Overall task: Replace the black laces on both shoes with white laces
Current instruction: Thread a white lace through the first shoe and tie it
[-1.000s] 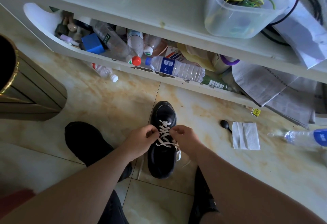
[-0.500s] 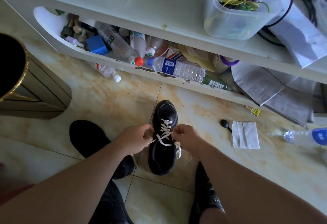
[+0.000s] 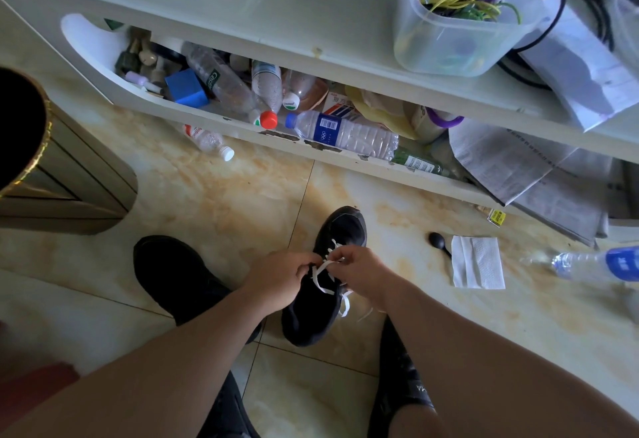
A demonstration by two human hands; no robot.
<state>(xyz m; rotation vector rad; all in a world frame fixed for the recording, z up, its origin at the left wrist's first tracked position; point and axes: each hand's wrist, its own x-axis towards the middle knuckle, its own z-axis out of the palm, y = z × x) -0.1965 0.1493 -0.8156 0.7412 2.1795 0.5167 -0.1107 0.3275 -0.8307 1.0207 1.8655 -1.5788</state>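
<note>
Both hands, left hand (image 3: 280, 280) and right hand (image 3: 366, 273), pinched the white lace (image 3: 321, 273) closed between fingertips above the shoe (image 3: 321, 302). Step: tying. Next, probably, forming the knot.

Black shoe (image 3: 325, 299) stood on tiled floor (image 3: 221, 202), toe toward low shelf (image 3: 242, 129). White lace (image 3: 323, 276) threaded across tongue. Left hand (image 3: 276, 278) and right hand (image 3: 366, 271) met above laces, each pinching lace (free ends trailing at shoe's right side). Second black shoe (image 3: 173, 275) just left. White napkin (image 3: 479, 263) lay well right, beside black spoon (image 3: 438, 242).
</note>
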